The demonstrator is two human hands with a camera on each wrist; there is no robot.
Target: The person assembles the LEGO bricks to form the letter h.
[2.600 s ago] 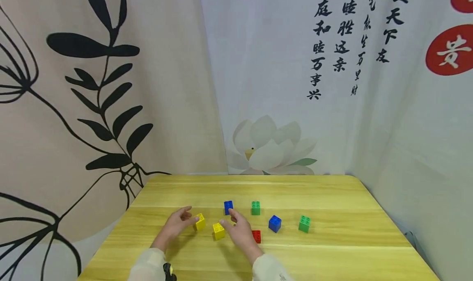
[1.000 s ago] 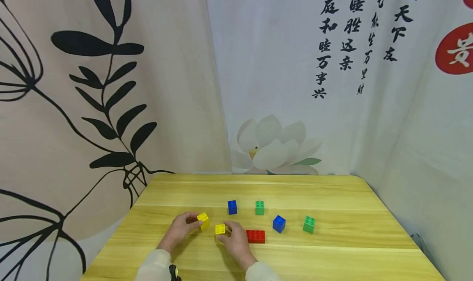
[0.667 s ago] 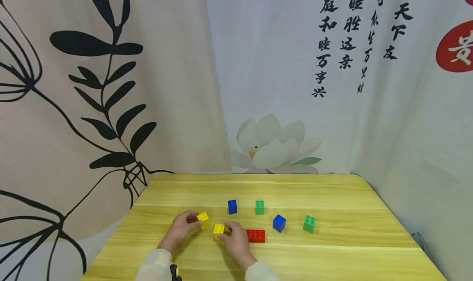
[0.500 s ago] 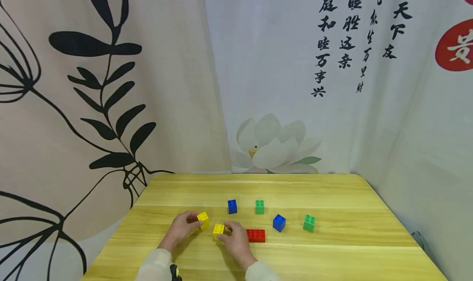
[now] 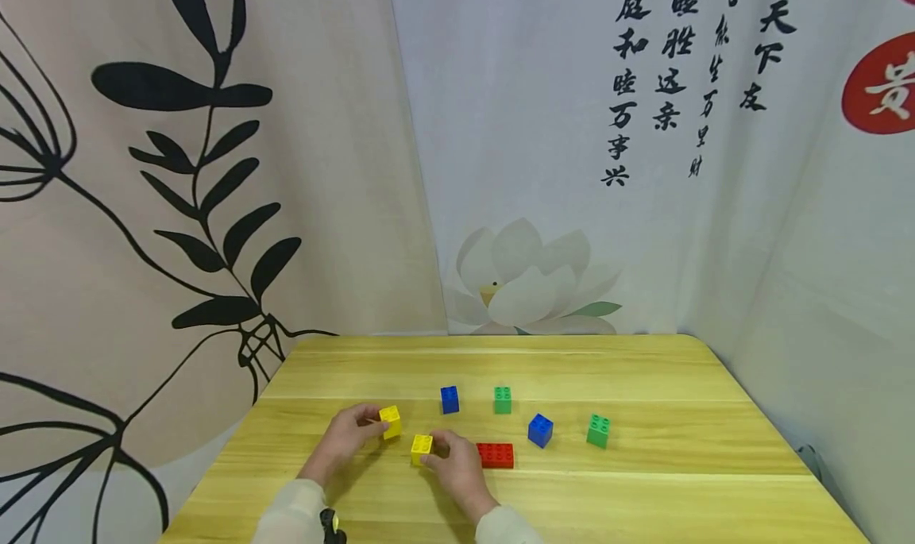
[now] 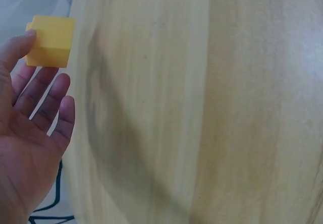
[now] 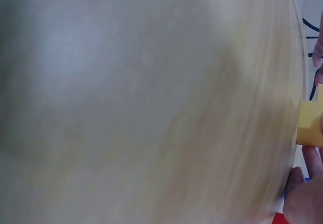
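In the head view my left hand point(image 5: 346, 439) pinches a yellow building block point(image 5: 390, 422) between thumb and fingers. The left wrist view shows that same yellow block point(image 6: 50, 41) held off the table, the thumb on its near side and the lower fingers loose beneath. My right hand point(image 5: 459, 466) holds a second yellow block point(image 5: 422, 449), slightly nearer and to the right. Studs face up on both blocks, and a small gap separates them. Only part of the right hand point(image 7: 305, 199) and its yellow block point(image 7: 309, 123) shows at the right wrist view's edge.
A red long block point(image 5: 496, 455) lies right beside my right hand. Behind are a blue block point(image 5: 449, 399) and a green block point(image 5: 503, 400). Further right sit another blue block point(image 5: 540, 430) and green block point(image 5: 598, 430). All rest on the wooden table point(image 5: 643, 496), with printed curtains behind.
Both hands first reached toward the yellow blocks and then took hold of them. Lately the left hand and its block shifted slightly left and away; the right hand has barely moved.
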